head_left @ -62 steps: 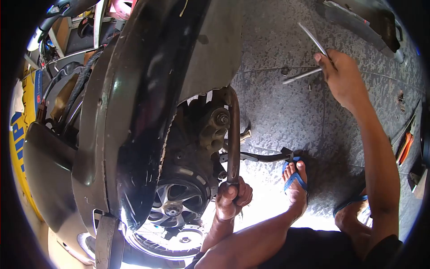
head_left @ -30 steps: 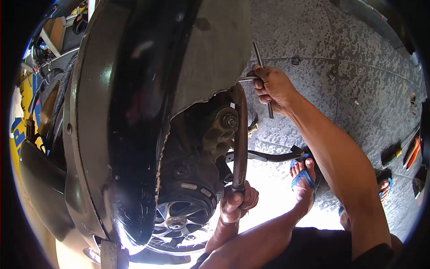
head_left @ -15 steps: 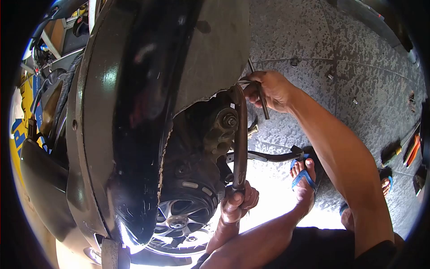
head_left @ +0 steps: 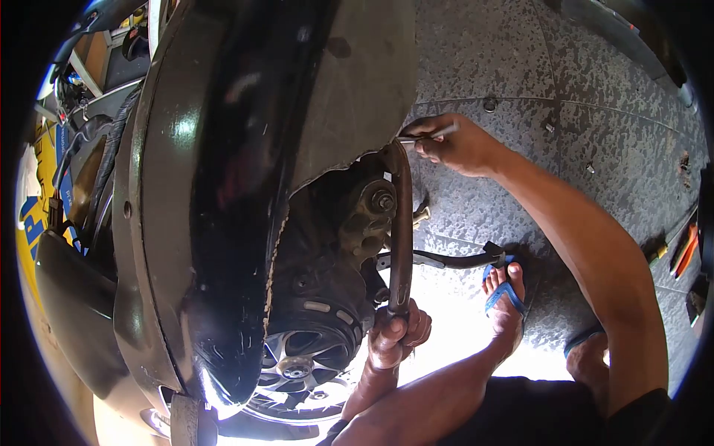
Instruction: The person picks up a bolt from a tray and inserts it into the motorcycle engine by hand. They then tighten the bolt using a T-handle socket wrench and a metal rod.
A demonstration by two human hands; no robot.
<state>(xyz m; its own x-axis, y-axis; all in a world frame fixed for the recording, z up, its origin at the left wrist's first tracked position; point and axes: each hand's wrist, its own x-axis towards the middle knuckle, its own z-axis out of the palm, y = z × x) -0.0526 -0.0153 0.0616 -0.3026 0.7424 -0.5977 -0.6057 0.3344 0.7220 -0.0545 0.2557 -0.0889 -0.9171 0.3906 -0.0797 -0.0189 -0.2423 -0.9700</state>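
My left hand (head_left: 399,338) is wrapped round the lower end of a dark metal bar (head_left: 400,238), which runs upright beside the scooter's rear mechanism. At the bar's top end, my right hand (head_left: 457,145) grips a T-handle wrench (head_left: 446,130). The wrench's shaft points left to the bar's upper end, by the torn edge of the body panel (head_left: 357,89). Whatever its tip meets is hidden. Below the panel show a bolt with a nut (head_left: 383,200) and a spoked alloy wheel (head_left: 295,369).
A dark curved lever (head_left: 454,260) sticks out to the right, above my sandalled foot (head_left: 503,301). On the tiled floor (head_left: 506,59) lie small metal bits, and at the right edge an orange-handled tool (head_left: 686,249). A yellow and blue box (head_left: 33,223) stands far left.
My right hand has turned the wrench: its crossbar has swung from steep to nearly level. The right forearm has shifted slightly right. My left hand stays on the bar.
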